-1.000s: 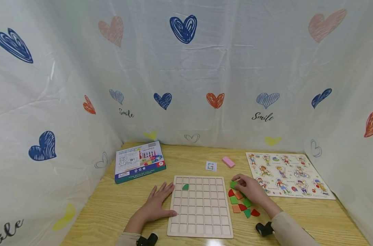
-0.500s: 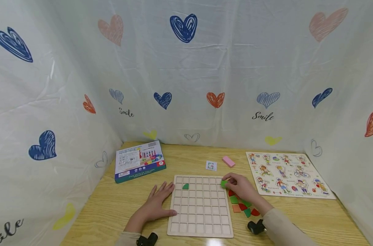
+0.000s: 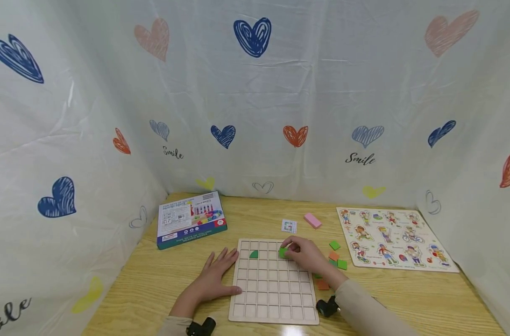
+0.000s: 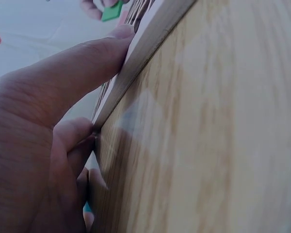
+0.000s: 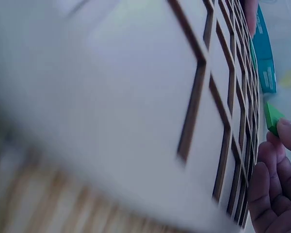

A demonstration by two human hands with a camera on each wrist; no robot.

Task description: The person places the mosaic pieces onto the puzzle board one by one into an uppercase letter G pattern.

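Note:
My right hand (image 3: pixel 306 255) pinches a green square tile (image 3: pixel 282 252) between thumb and fingers, over the upper right part of a wooden grid board (image 3: pixel 261 297). The right wrist view shows the same green tile (image 5: pixel 272 118) held edge-on above the grid. A dark green quarter-circle piece (image 3: pixel 253 254) lies in a cell near the board's upper left. Fingers spread, my left hand (image 3: pixel 215 279) rests at the board's left edge. Its thumb (image 4: pixel 94 58) touches the rim in the left wrist view.
Loose green and orange tiles (image 3: pixel 333 255) lie right of the board, partly hidden by my right forearm. Behind the board are a small pattern card (image 3: pixel 289 226) and a pink block (image 3: pixel 312 220). A boxed set (image 3: pixel 192 220) stands back left, a picture puzzle board (image 3: pixel 395 240) at right.
My right hand has carried the green tile leftward from the loose pieces to over the grid board. The left hand has stayed at the board's edge.

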